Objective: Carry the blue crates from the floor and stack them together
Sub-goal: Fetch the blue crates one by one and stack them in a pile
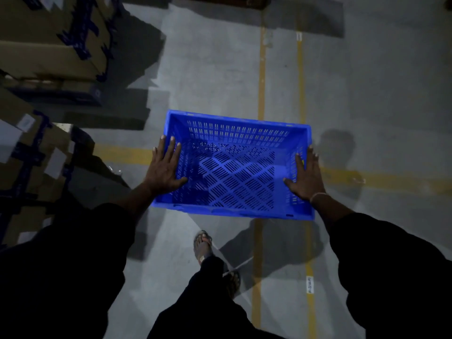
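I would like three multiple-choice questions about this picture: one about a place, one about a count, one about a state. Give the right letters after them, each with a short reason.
1. Where are the cardboard boxes?
A. on the person's left
B. on the person's right
C. inside the crate

2. How many blue crates are in view?
A. one
B. two
C. three

3. How do the hands meet the blue crate?
A. both curled into fists away from it
B. flat, fingers straight, one on each short side
C. only one hand touches it

Answers:
1 A, the boxes stand at the left edge of the view.
2 A, only one crate shows.
3 B, the left hand and the right hand press opposite sides with straight fingers.
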Tool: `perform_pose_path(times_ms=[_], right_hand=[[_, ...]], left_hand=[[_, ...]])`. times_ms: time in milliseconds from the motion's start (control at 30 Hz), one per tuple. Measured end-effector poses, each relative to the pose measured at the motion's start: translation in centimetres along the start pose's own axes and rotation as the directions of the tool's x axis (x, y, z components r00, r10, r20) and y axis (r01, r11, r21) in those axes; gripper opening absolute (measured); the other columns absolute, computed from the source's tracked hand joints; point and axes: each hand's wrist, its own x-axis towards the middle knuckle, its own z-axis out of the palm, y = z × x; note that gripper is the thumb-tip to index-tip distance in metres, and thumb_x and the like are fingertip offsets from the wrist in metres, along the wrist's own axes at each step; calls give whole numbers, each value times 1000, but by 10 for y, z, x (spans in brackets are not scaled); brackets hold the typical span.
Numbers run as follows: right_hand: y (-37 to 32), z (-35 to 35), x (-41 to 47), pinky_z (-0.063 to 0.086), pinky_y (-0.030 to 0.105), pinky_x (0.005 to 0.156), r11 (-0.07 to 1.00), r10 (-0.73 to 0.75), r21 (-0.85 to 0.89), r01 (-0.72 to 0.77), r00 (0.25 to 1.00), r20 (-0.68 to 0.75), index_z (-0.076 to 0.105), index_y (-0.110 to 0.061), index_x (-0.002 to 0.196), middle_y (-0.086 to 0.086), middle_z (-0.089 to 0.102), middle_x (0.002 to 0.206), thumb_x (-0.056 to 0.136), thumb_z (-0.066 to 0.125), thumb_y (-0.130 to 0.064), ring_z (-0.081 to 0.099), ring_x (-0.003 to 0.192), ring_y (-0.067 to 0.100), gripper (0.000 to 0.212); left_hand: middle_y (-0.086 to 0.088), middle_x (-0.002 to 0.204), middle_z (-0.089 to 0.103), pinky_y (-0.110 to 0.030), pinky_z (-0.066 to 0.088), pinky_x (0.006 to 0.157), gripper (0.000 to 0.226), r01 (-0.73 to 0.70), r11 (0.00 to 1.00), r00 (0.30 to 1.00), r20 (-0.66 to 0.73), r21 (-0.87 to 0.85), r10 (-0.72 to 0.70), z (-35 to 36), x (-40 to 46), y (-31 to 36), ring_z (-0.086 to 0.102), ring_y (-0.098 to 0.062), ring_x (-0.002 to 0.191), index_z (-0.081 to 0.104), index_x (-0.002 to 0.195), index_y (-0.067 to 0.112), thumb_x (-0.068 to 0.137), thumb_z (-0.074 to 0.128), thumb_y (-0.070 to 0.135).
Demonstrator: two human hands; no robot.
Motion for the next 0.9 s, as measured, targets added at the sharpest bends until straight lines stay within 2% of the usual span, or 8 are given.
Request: perform_pose_path(times_ms=[67,133,233,400,500,633,800,900], right_hand=[[-18,-18,-3,5,52,121,996,71,42,-72,997,34,3,-20,158,8,-23,162,81,53,-68,-18,149,34,104],[-37,-35,-4,4,51,122,993,100,65,-102,994,35,2,-21,158,8,-14,164,80,58,-69,-16,150,33,107],[-64,-59,-3,2,52,122,995,33,93,-35,999,17,2,-21,158,7,-9,165,78,57,-73,-15,150,31,110],[-111,-86,-1,3,51,122,984,-122,127,123,992,-21,-1,-23,158,3,-12,165,82,60,-67,-17,150,29,107],[-133,-94,4,5,53,122,958,-244,149,244,970,-17,0,-27,158,0,-12,165,82,60,-67,-17,150,26,105],[-156,-98,10,8,53,121,895,-416,169,413,909,-18,0,-28,158,-2,-12,165,83,61,-66,-16,151,24,103],[-177,-104,8,6,50,122,780,-609,181,599,793,6,-1,-28,157,-5,-12,165,86,59,-65,-16,151,21,100],[-188,-105,2,5,48,123,702,-703,192,685,710,36,0,-26,158,-3,-11,165,87,56,-65,-13,151,21,98]], left_hand=[[-12,170,-9,-68,2,118,122,-2,994,1000,13,-109,3,-10,-9,6,-20,-38,154,3,163,11,76,31,92],[-11,170,-9,-67,2,120,121,13,979,1000,-3,-202,-14,-16,-22,10,-18,-37,154,3,163,13,76,38,89],[-15,169,-8,-66,4,122,124,18,962,998,-53,-272,-34,-20,-47,15,-15,-40,154,5,163,10,76,33,94],[-15,168,-14,-48,-5,121,125,43,925,977,-180,-377,-118,-33,-94,30,-18,-36,153,2,163,11,75,34,94],[-12,169,-16,-54,1,125,120,90,910,948,-244,-404,-202,-31,-119,34,-16,-35,155,1,163,15,78,38,91],[-8,169,-17,-55,6,125,113,210,855,879,-292,-473,-377,-25,-151,51,-13,-32,156,-1,164,20,82,47,81],[-10,170,-16,-48,8,127,110,317,751,732,-354,-580,-582,-10,-195,108,-10,-26,157,1,164,18,84,52,74],[-4,169,-18,-54,14,126,109,351,684,648,-361,-640,-670,1,-219,148,-6,-29,157,0,164,17,84,53,70]])
